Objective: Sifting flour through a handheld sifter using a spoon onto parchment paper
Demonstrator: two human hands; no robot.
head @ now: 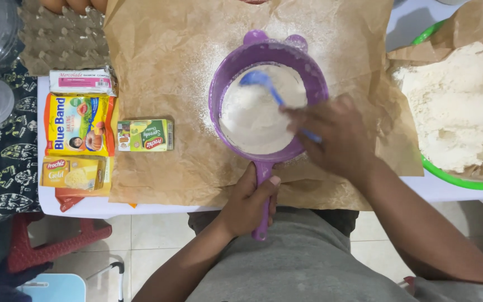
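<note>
**Purple sieve held over brown paper, flour stirred inside**

The purple sieve (pixel 268 106) sits above the brown paper (pixel 163 67), so the sifted flour (pixel 255 120) dusts the sheet rather than the table. Nearest the body, the left hand (pixel 250 204) is wrapped tight round its handle, keeping it level. The right hand (pixel 336 137) pinches a blue spoon (pixel 261 81), bowl pressed into the flour. Beyond, to the right, a green-rimmed bowl (pixel 454 179) holds more flour; packets (pixel 79 124) lie left, clear of the dust.

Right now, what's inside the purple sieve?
The purple sieve holds a mound of white flour, with a blue spoon dug into it, held by the right hand. The mesh beneath the flour is covered, so it cannot be seen.
</note>
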